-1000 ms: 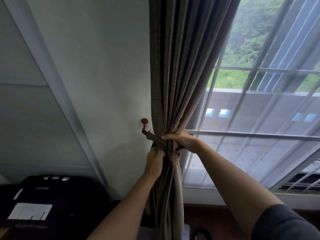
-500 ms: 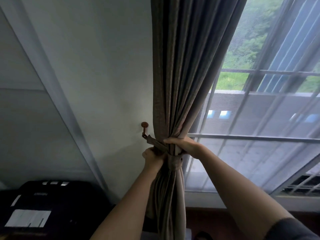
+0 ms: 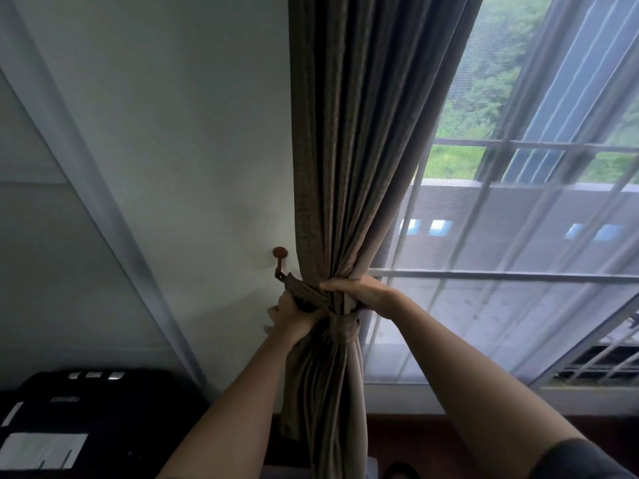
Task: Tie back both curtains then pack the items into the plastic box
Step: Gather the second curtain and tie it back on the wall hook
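I am looking at a pale wall [image 3: 179, 140] on the left and a tall window [image 3: 518, 288] on the right, with a thin sheer over the glass and green trees beyond. A pale vertical strip [image 3: 86, 188] runs slantwise down the wall. In the lower left corner sits a black case [image 3: 90, 420] with white labels on it. A strip of dark floor [image 3: 415, 430] shows below the window sill.

The curtain [image 3: 359, 140] hangs at the wall's right edge, where wall meets window. It is grey-brown, heavy, falling in long folds that are gathered tight at mid-height and spread loose again below. A tie-back band [image 3: 340, 328] of the same cloth wraps the gathered part, and its end runs left to a small brown hook [image 3: 280, 262] with a round knob on the wall.

My left hand [image 3: 290, 316] is closed around the band just beside the hook, fingers curled into the cloth. My right hand [image 3: 363, 293] grips the gathered curtain from the window side, fingers pressed together and wrapped over the folds just above the band.
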A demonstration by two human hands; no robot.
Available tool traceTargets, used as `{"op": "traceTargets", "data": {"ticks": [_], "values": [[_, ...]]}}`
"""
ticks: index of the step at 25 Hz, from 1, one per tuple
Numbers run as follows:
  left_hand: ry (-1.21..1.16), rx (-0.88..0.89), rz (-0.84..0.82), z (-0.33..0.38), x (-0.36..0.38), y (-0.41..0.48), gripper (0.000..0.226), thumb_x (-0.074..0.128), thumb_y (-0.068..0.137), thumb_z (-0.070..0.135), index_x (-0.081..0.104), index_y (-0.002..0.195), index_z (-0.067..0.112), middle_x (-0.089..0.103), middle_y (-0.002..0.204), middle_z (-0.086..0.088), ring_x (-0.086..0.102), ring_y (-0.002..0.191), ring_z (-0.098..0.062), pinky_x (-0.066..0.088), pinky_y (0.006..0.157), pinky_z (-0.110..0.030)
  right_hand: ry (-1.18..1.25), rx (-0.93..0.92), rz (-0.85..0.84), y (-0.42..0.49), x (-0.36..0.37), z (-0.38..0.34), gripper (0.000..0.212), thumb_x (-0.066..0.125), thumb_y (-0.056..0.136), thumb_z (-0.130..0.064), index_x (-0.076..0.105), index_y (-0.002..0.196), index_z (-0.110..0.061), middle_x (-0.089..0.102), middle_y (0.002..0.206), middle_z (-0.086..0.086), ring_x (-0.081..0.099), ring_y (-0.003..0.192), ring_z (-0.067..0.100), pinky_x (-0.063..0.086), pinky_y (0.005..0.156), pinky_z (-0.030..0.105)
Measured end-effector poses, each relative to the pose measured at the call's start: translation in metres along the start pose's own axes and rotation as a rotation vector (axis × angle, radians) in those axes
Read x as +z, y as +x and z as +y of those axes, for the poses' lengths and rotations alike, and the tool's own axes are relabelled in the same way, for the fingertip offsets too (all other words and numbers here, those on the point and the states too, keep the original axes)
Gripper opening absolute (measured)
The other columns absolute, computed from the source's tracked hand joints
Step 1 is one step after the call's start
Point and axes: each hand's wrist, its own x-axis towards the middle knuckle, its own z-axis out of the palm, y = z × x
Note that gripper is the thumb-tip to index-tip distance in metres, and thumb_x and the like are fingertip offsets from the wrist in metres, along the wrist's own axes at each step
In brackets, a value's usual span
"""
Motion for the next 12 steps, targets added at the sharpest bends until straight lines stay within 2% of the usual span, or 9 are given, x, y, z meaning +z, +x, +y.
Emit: {"op": "traceTargets", "data": {"ticks": [2,4,6,9,12], "values": [[0.228,0.042,0.049,-0.004,0.0,0.008,0.102,0.067,0.029,0.085,0.048,0.114,0.031,0.06,0.113,0.003,0.054,0.116,-0.027,0.044,0.096,-0.051,-0.001,0.021,0.009,0.001,0.0,0.0,0.019,0.063,0.086,-0.016,0.06,0.104,-0.022,0.065,0.088,-0.01,0.062,0.064,-0.011,0.047,0.053,0.008],[0.371,0.058,0.054,0.013,-0.008,-0.011,0.103,0.062,0.043,0.079,0.042,0.127,0.023,0.053,0.121,-0.004,0.047,0.12,-0.032,0.039,0.101,-0.048,0.005,0.034,0.012,0.001,-0.001,-0.001,0.014,0.064,0.086,-0.017,0.06,0.096,-0.026,0.065,0.085,-0.011,0.062,0.064,-0.009,0.047,0.052,0.008],[0.408,0.101,0.07,0.022,-0.013,-0.025,0.104,0.056,0.047,0.077,0.04,0.13,0.016,0.05,0.123,-0.009,0.044,0.121,-0.034,0.037,0.099,-0.043,0.002,0.035,0.012,0.001,-0.001,0.0,0.012,0.064,0.086,-0.018,0.06,0.092,-0.028,0.064,0.085,-0.012,0.062,0.066,-0.007,0.048,0.052,0.009],[0.394,0.059,0.166,0.028,-0.015,-0.041,0.086,0.062,0.057,0.071,0.045,0.12,0.014,0.053,0.118,-0.009,0.048,0.118,-0.033,0.041,0.094,-0.043,0.0,0.024,0.029,0.002,-0.001,0.003,0.013,0.065,0.086,-0.02,0.06,0.088,-0.032,0.065,0.086,-0.012,0.062,0.068,-0.008,0.049,0.054,0.01],[0.286,0.049,0.279,0.033,-0.006,-0.057,0.065,0.065,0.063,0.062,0.046,0.101,0.013,0.059,0.103,-0.008,0.059,0.1,-0.032,0.049,0.081,-0.041,0.001,0.025,0.05,0.005,-0.001,0.006,0.01,0.066,0.085,-0.024,0.061,0.086,-0.033,0.066,0.086,-0.012,0.063,0.074,-0.003,0.051,0.056,0.013]]}}
